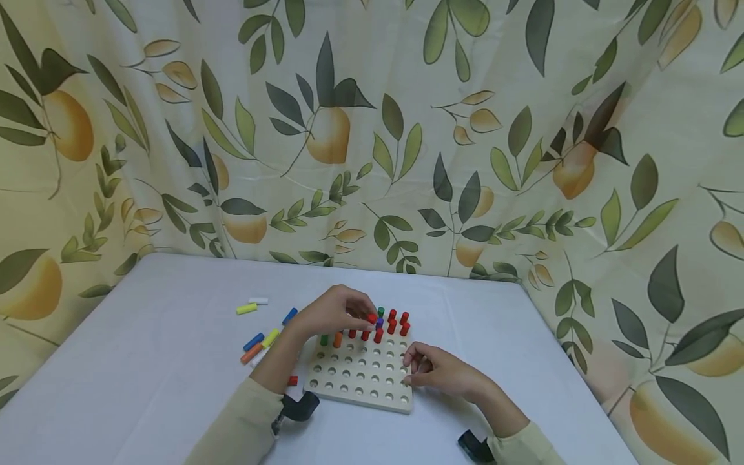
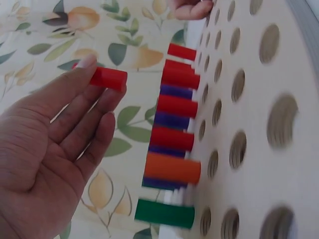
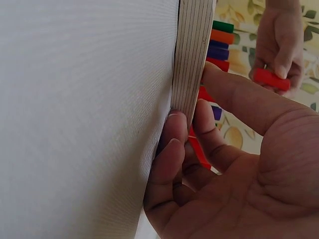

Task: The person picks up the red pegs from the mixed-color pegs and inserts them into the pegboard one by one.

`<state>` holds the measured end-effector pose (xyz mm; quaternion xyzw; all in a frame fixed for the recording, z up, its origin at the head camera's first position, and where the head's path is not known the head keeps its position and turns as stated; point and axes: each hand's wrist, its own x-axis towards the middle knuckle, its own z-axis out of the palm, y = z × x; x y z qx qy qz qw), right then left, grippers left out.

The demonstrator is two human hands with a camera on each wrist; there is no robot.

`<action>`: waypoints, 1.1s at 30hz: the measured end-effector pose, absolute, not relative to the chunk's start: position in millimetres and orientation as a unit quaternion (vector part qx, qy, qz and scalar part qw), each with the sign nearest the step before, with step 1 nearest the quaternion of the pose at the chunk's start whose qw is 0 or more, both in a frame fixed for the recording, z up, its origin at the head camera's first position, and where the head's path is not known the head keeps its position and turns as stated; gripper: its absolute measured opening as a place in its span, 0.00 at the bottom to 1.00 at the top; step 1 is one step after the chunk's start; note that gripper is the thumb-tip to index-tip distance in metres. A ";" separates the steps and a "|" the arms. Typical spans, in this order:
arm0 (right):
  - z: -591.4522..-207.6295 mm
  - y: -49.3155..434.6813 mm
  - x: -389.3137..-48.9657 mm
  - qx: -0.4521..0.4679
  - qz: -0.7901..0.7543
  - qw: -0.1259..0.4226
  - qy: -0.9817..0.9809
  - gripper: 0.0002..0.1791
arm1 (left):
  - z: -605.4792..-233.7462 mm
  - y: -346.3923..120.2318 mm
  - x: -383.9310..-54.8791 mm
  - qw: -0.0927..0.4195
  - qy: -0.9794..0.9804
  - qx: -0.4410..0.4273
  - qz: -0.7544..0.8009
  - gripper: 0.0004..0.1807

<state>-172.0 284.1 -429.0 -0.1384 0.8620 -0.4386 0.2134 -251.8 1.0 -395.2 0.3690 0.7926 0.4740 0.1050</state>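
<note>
A pale wooden pegboard [image 1: 395,407] with rows of round holes lies on the white table. Between thumb and fingers my left hand [image 1: 337,311] pinches a red peg [image 2: 113,78], held in the air above the board's far rows. Several red pegs [image 1: 405,329] stand upright there, with purple pegs [image 2: 172,121] partly hidden behind them. Toward the left of those rows stand an orange peg [image 1: 338,340] and a green peg [image 1: 324,339]. At the board's right edge my right hand [image 1: 444,372] grips it, thumb at the top face and curled fingers against the side.
Loose pegs lie left of the board: a yellow peg [image 1: 247,309], a white peg [image 1: 258,301], a blue peg [image 1: 289,316], an orange peg [image 1: 252,353] and others. A red peg [image 1: 292,381] lies by the board's left edge. Behind the table hangs a patterned curtain [image 1: 372,194].
</note>
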 end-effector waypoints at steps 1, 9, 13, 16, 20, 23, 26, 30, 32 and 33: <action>-429.1 283.9 -172.1 -0.139 -0.438 0.213 0.862 0.15 | -395.0 3.4 -252.2 0.108 0.791 0.368 0.476 0.09; -429.1 283.6 -171.7 -0.139 -0.436 0.213 0.863 0.15 | -396.9 24.7 -255.0 0.111 0.792 0.360 0.480 0.08; -429.7 284.0 -171.5 -0.141 -0.437 0.213 0.863 0.16 | -398.5 36.0 -254.9 0.107 0.797 0.361 0.473 0.07; -430.7 284.1 -172.4 -0.144 -0.438 0.214 0.861 0.16 | -398.7 43.3 -254.5 0.112 0.796 0.362 0.471 0.07; -431.1 284.5 -172.3 -0.142 -0.439 0.215 0.861 0.16 | -399.8 51.0 -255.1 0.123 0.792 0.367 0.472 0.08; -430.6 284.9 -171.7 -0.141 -0.440 0.214 0.861 0.16 | -400.9 54.4 -255.4 0.125 0.790 0.370 0.472 0.08; -430.3 285.5 -170.8 -0.140 -0.440 0.213 0.861 0.16 | -402.4 55.4 -255.1 0.129 0.791 0.366 0.474 0.08; -429.6 284.5 -170.8 -0.136 -0.438 0.212 0.863 0.16 | -405.7 54.2 -256.6 0.132 0.791 0.360 0.477 0.08; -429.5 284.0 -170.5 -0.133 -0.438 0.213 0.863 0.16 | -408.0 54.5 -257.5 0.134 0.788 0.362 0.479 0.07; -429.5 283.9 -170.2 -0.133 -0.439 0.214 0.863 0.16 | -409.0 54.8 -257.9 0.135 0.786 0.364 0.481 0.07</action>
